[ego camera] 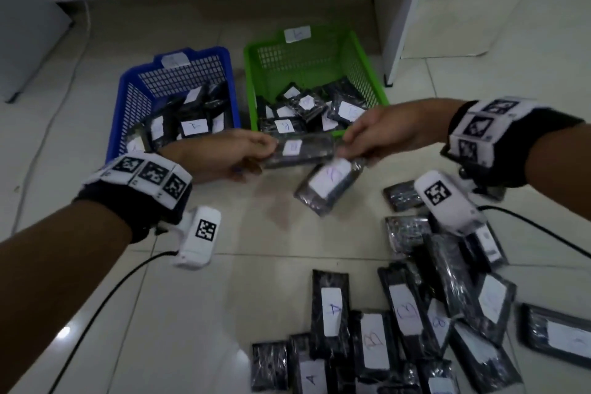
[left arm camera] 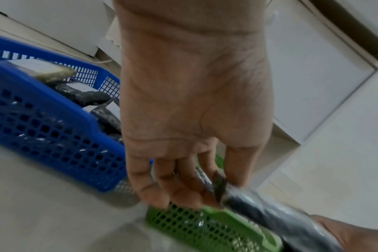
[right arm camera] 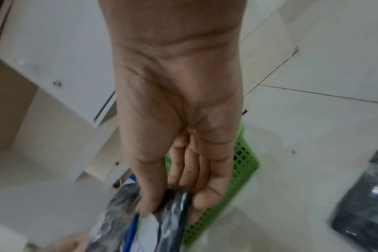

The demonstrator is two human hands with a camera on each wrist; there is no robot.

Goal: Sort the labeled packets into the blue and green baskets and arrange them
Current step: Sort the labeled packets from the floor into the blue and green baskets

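Note:
Both hands hold one black wrapped packet (ego camera: 303, 150) with a white label, level above the floor in front of the baskets. My left hand (ego camera: 265, 153) pinches its left end (left arm camera: 259, 209). My right hand (ego camera: 348, 144) grips its right end, and a second labelled packet (ego camera: 329, 185) hangs tilted below from the same hand. In the right wrist view, thumb and fingers (right arm camera: 173, 196) clamp both packets (right arm camera: 179, 209). The blue basket (ego camera: 137, 105) stands far left and the green basket (ego camera: 300, 54) beside it on the right. Each holds several labelled packets. The held labels are too blurred to read.
A pile of several black packets (ego camera: 415, 313) marked A or B lies on the tiled floor at the near right. A white cabinet leg (ego camera: 403, 25) stands right of the green basket. Thin cables run across the floor on the left and trail from both wrist cameras.

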